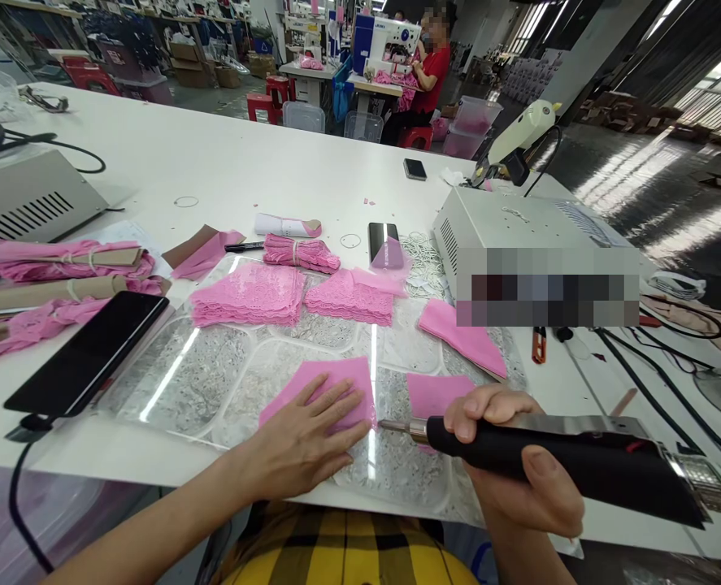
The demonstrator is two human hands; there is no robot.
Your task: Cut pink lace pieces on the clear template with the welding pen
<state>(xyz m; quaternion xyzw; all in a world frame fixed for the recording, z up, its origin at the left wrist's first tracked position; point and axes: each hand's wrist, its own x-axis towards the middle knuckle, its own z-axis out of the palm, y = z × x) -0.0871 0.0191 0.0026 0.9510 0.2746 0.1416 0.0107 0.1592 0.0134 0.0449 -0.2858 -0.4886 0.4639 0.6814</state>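
Note:
My left hand (302,439) lies flat, fingers spread, on a pink fabric piece (329,386) that rests on a clear glass plate (183,382). My right hand (519,463) is wrapped round a black handheld cutting tool (555,459). Its metal tip (390,424) touches the right edge of that pink piece. A second pink piece (433,392) lies just beyond the tip, and a third (463,335) sits further right.
Two stacks of pink lace (247,294) (351,296) sit at the back of the plate. A black phone (89,351) lies left, lace bundles (61,262) beyond it. A grey machine box (519,236) stands right, with cables (658,374). A person in red sits at a sewing machine (390,36) behind.

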